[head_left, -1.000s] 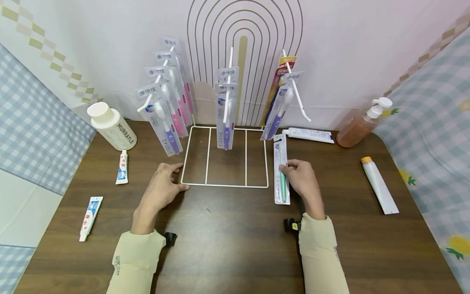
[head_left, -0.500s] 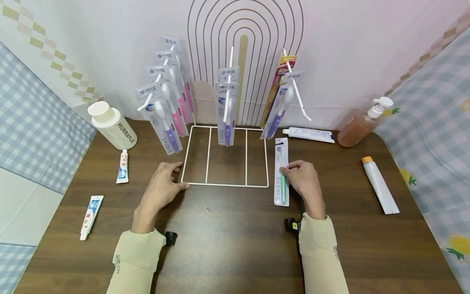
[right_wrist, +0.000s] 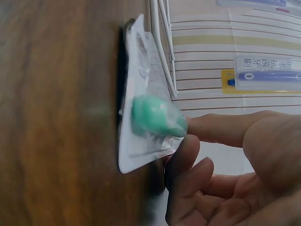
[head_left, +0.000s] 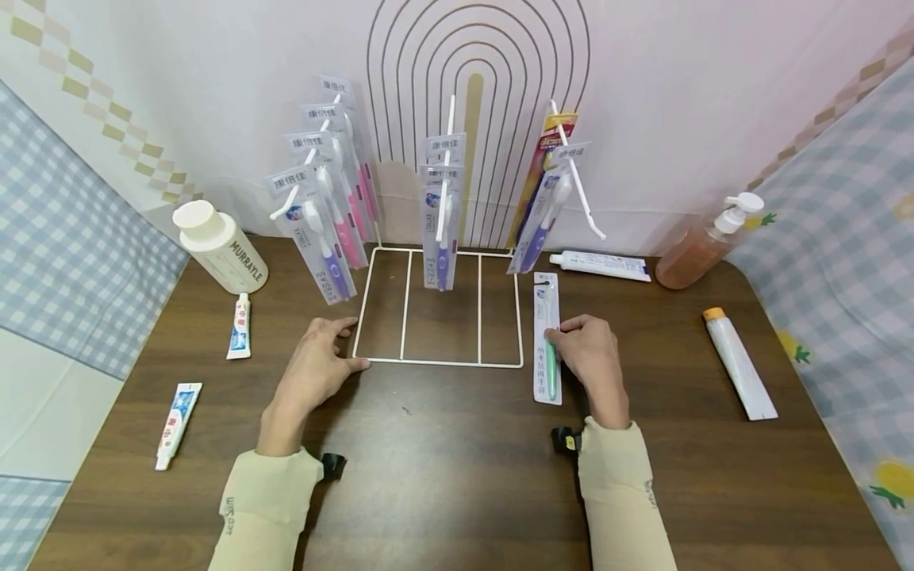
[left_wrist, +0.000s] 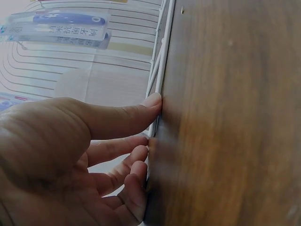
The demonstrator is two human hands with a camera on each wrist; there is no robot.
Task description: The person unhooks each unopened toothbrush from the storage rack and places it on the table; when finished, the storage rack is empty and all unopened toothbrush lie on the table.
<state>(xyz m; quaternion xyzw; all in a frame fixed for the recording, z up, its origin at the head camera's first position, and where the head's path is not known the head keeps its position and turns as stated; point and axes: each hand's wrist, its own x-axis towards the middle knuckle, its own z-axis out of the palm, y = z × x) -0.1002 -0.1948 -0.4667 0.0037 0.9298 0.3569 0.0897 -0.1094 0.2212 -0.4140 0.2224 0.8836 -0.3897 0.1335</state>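
Note:
In the head view my right hand [head_left: 591, 353] pinches the right edge of a packaged toothbrush [head_left: 547, 339] with a green handle, just right of the rack's base. The right wrist view shows the green handle end [right_wrist: 157, 115] beside thumb and fingers, with the pack close to the tabletop. My left hand [head_left: 314, 361] holds the front left corner of a white wire display rack [head_left: 435, 362], thumb on the front wire and a finger at the side wire. Packaged toothbrushes hang from its three hooks: several on the left [head_left: 324, 230], two in the middle [head_left: 440, 230], two on the right [head_left: 546, 214].
A white bottle [head_left: 221, 246] and two small toothpaste tubes [head_left: 240, 327] lie or stand at left. On the right are a white tube [head_left: 603, 265], a pump bottle [head_left: 693, 250] and an orange-capped tube [head_left: 739, 365]. A patterned cloth [head_left: 643, 103] hangs behind the table.
The packaged toothbrush in my right hand has shifted slightly toward me, and its top edge has come away from the white tube. My left hand stays at the rack's corner.

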